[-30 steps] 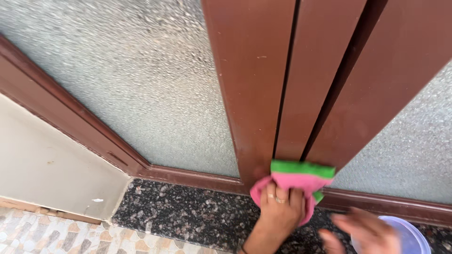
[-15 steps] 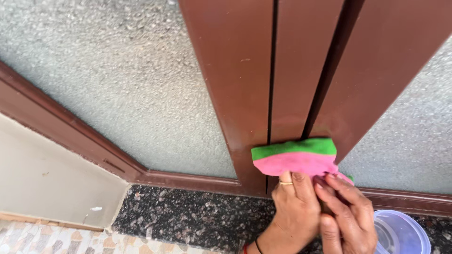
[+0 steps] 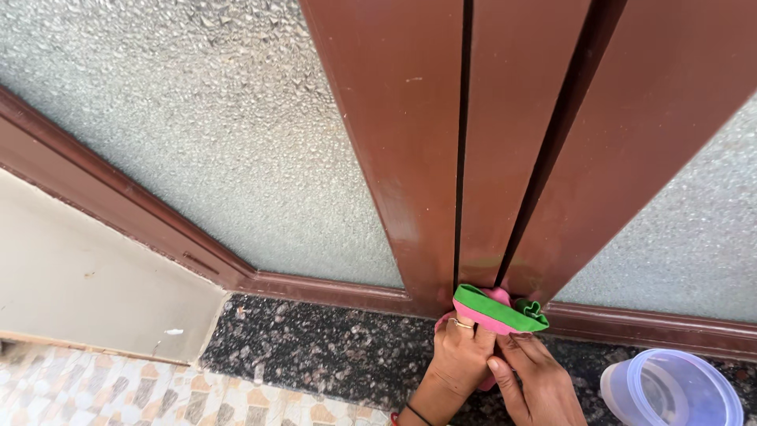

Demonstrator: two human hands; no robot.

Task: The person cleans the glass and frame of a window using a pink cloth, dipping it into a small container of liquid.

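Head camera view, looking down at the foot of a brown wooden door frame (image 3: pixel 410 158) made of upright posts with narrow dark gaps between them. Frosted, pebbled glass panels (image 3: pixel 236 134) sit on both sides of the posts.

At the bottom centre, both hands press a folded cloth (image 3: pixel 493 309) against the base of the posts, right where the wood meets the lower rail. The cloth is pink with a bright green band along its upper edge, and it is bunched up at its right end. The left hand (image 3: pixel 460 355) lies flat over the lower left part of the cloth, fingers together and pointing up, with a ring on one finger and a dark band at the wrist. The right hand (image 3: pixel 536 375) sits just beside it, touching it, with its thumb and fingers closed on the lower edge of the cloth. Neither hand is spread wide; both are closed onto the fabric.

Below the frame runs a dark speckled stone sill (image 3: pixel 331 347). At lower right, near the right hand but apart from it, stands a clear plastic container (image 3: pixel 670 390) with a bluish tint. At lower left, patterned floor tiles (image 3: pixel 118 390) meet a plain pale wall section (image 3: pixel 87 276).
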